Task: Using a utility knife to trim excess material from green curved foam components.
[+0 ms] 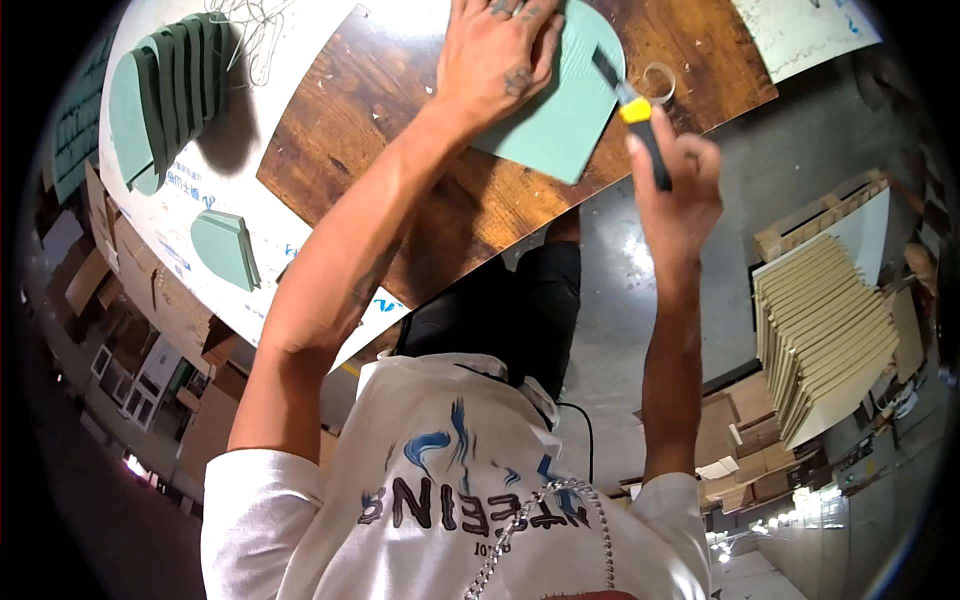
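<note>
My left hand point(495, 60) lies flat on a pale green sheet piece point(550, 140) with a rounded far edge; the top of the picture cuts off its fingertips. The piece rests on a brown wood-grain board point(430, 215). In my right hand point(680, 190) is a utility knife point(637, 118) with a black and yellow handle, its blade pointing up and left over the right side of the green piece. I cannot tell whether the blade touches it. Beside the knife, a clear ring point(670, 80), perhaps a tape roll, sits on the board.
A white tabletop point(285, 110) lies under the board. At its left stand a row of green rounded pieces point(165, 100), a smaller green stack point(225, 248) and tangled thread point(258, 35). Stacked cream panels point(825, 330) stand at the right, beyond the table's edge.
</note>
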{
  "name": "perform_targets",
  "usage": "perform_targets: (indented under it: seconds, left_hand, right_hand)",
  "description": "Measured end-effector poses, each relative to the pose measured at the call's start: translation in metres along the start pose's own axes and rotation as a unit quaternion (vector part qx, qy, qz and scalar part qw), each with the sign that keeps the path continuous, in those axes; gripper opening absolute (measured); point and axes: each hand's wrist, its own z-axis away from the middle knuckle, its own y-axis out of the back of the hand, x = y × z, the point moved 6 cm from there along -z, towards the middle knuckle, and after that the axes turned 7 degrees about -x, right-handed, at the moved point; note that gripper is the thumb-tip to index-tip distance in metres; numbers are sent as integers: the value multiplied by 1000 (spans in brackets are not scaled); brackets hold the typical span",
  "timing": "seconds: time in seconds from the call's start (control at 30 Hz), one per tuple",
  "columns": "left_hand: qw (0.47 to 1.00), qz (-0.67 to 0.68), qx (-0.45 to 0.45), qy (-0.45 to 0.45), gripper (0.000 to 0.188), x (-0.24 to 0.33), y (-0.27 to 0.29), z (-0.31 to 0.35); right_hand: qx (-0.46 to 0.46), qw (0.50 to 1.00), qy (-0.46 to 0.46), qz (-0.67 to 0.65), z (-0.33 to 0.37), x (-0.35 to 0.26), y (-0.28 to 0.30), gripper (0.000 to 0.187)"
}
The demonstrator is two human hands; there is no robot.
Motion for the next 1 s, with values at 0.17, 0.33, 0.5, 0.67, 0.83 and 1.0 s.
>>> perform_targets:
  seconds: [0.17,0.33,0.5,0.67,0.83,1.0]
  left_hand:
    - [962,-79,47,257,48,9,4,4]
    - [951,-55,83,292,41,9,-7,18]
    - [955,-55,116,266,30,3,-8,23]
    - [957,-73,91,264,39,7,-11,20]
    - [957,-37,90,274,36,-1,-13,19]
    - [961,-68,108,247,34,2,-13,22]
  right_hand:
    - [-48,999,-12,4,43,-5,3,50]
    - [-31,999,2,39,20,-3,9,50]
    - [-48,997,24,63,12,7,13,48]
    - [-56,996,33,53,-4,10,12,48]
    - [-64,996,59,22,-48,10,10,44]
    - [-92,986,140,-5,-103,12,6,42]
